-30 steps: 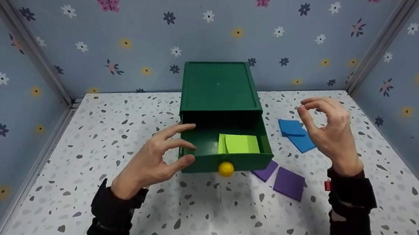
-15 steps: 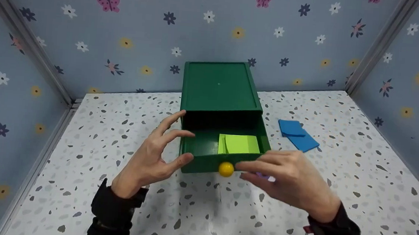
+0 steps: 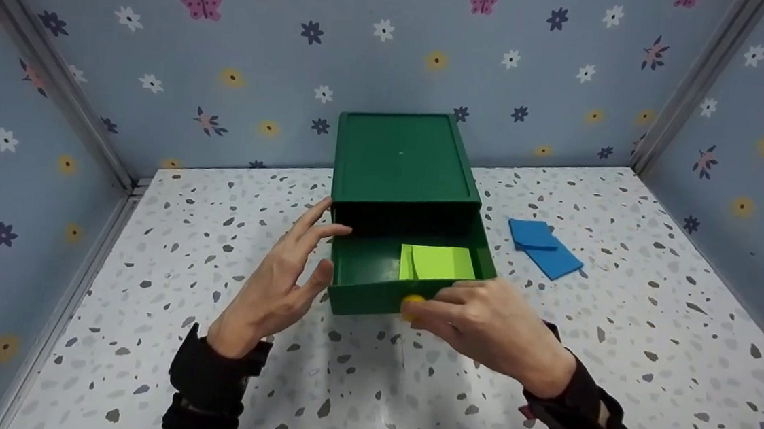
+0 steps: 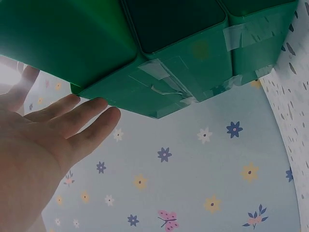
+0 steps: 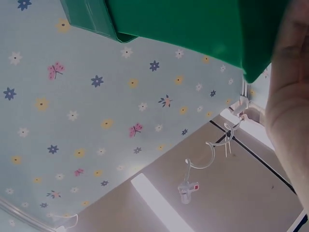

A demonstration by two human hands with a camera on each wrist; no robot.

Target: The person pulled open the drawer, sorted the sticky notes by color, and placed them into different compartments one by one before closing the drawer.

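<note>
A green box [image 3: 403,165] stands on the table with its drawer [image 3: 367,299] pulled partway out. Inside the drawer, on the right, lie lime-green folded pieces [image 3: 446,264]. My right hand [image 3: 499,333] pinches the yellow round knob [image 3: 407,304] on the drawer front, partly covering it. Along the box's left side, my left hand [image 3: 267,291] has its fingers loosely extended, the tips by the front edge of the box. In the left wrist view these fingers [image 4: 89,121] lie close to the green wall; whether they press on it I cannot tell.
Blue folded pieces [image 3: 559,259] lie on the speckled table [image 3: 367,404] right of the box. A flower-patterned wall [image 3: 393,72] rises close behind the box, with further panels at left and right. Clear tape [image 4: 166,77] runs over the box's outside.
My right hand has come from above the blue pieces down and left to the knob, now hiding the purple pieces. My left hand has shifted slightly toward the box's side.
</note>
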